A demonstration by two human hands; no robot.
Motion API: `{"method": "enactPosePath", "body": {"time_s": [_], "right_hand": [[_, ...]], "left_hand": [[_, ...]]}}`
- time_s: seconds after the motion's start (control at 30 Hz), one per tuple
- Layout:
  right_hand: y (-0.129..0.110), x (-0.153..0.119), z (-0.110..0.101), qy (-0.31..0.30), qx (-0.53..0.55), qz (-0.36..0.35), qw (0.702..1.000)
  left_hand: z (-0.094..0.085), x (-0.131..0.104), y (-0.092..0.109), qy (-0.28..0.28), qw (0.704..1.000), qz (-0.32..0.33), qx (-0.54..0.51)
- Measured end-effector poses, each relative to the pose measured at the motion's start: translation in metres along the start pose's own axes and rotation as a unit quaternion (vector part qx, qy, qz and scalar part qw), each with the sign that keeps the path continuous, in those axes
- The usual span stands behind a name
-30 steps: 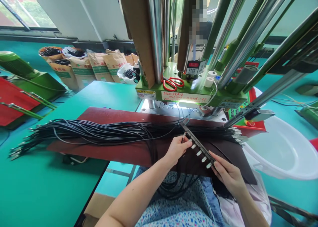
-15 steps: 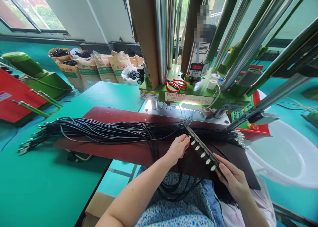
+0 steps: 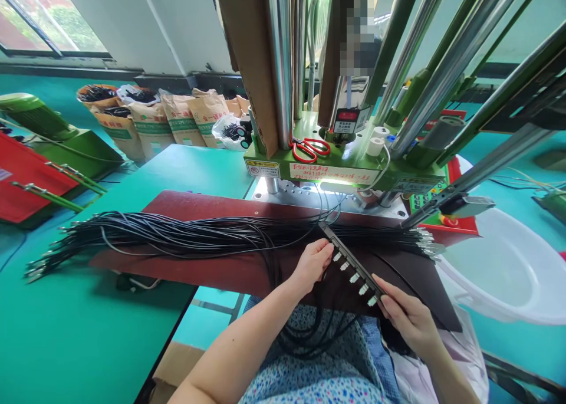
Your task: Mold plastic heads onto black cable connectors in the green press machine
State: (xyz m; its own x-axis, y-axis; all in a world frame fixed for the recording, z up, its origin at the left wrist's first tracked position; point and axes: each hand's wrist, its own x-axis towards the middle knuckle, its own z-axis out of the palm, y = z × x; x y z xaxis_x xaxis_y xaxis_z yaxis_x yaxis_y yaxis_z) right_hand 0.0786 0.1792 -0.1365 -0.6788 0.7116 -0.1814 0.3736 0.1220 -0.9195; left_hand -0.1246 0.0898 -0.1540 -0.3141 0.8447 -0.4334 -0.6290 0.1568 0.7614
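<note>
A dark, narrow bar (image 3: 351,259) with a row of silver connectors (image 3: 354,278) along its near side slants across the brown board. My right hand (image 3: 407,315) is closed around its lower end, thumb and fingers on opposite sides. Near the upper end, my left hand (image 3: 313,263) pinches a cable connector at the bar's edge; the fingertips partly hide it. Black cables hang below my left hand into my lap (image 3: 305,339). Behind the bar, a thick bundle of black cables (image 3: 177,233) with metal ends lies across the board.
The green press (image 3: 309,168) stands just beyond the board, with red-handled scissors (image 3: 311,149) on its ledge. A white tub (image 3: 508,268) is at the right. The brown board (image 3: 186,274) rests on the green table (image 3: 88,321). Filled paper sacks (image 3: 150,130) line the wall.
The camera view has shifted slightly. Both hands and the bar appear a little further left; the grips look the same.
</note>
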Motion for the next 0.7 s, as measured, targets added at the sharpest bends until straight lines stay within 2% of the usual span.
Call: {"method": "enactPosePath", "body": {"time_s": [0.1, 0.17, 0.23, 0.27, 0.3, 0.33, 0.4, 0.43, 0.53, 0.57, 0.6, 0.7], "right_hand": [[0.005, -0.004, -0.001, -0.013, 0.021, -0.003, 1.000], [0.005, -0.013, 0.001, 0.029, 0.097, 0.025, 0.995], [0.000, -0.027, 0.005, 0.091, 0.186, 0.063, 0.976], [-0.004, -0.035, 0.008, 0.118, 0.220, 0.077, 0.965], [-0.007, -0.042, 0.010, 0.136, 0.243, 0.085, 0.957], [-0.011, -0.049, 0.012, 0.148, 0.253, 0.086, 0.952], [-0.017, -0.060, 0.014, 0.152, 0.244, 0.071, 0.955], [-0.019, -0.064, 0.014, 0.147, 0.233, 0.059, 0.959], [-0.018, -0.070, 0.015, 0.132, 0.207, 0.029, 0.969], [-0.017, -0.071, 0.014, 0.131, 0.209, 0.028, 0.969], [-0.016, -0.072, 0.014, 0.135, 0.217, 0.034, 0.966], [-0.013, -0.073, 0.011, 0.161, 0.263, 0.077, 0.948]], "left_hand": [[-0.005, -0.001, 0.000, -0.037, 0.998, 0.035, 0.023], [-0.008, -0.001, 0.002, -0.082, 0.991, 0.085, 0.067], [-0.007, 0.002, 0.005, -0.090, 0.967, 0.157, 0.180], [-0.003, 0.005, 0.007, -0.081, 0.935, 0.206, 0.278], [0.004, 0.010, 0.008, -0.070, 0.881, 0.260, 0.388], [0.013, 0.015, 0.008, -0.066, 0.812, 0.311, 0.489], [0.036, 0.029, 0.006, -0.090, 0.687, 0.379, 0.613], [0.049, 0.036, 0.003, -0.114, 0.641, 0.397, 0.647], [0.083, 0.053, -0.005, -0.151, 0.537, 0.405, 0.725], [0.091, 0.058, -0.009, -0.150, 0.506, 0.401, 0.749], [0.096, 0.061, -0.012, -0.146, 0.487, 0.395, 0.765], [0.102, 0.067, -0.022, -0.124, 0.488, 0.393, 0.769]]}}
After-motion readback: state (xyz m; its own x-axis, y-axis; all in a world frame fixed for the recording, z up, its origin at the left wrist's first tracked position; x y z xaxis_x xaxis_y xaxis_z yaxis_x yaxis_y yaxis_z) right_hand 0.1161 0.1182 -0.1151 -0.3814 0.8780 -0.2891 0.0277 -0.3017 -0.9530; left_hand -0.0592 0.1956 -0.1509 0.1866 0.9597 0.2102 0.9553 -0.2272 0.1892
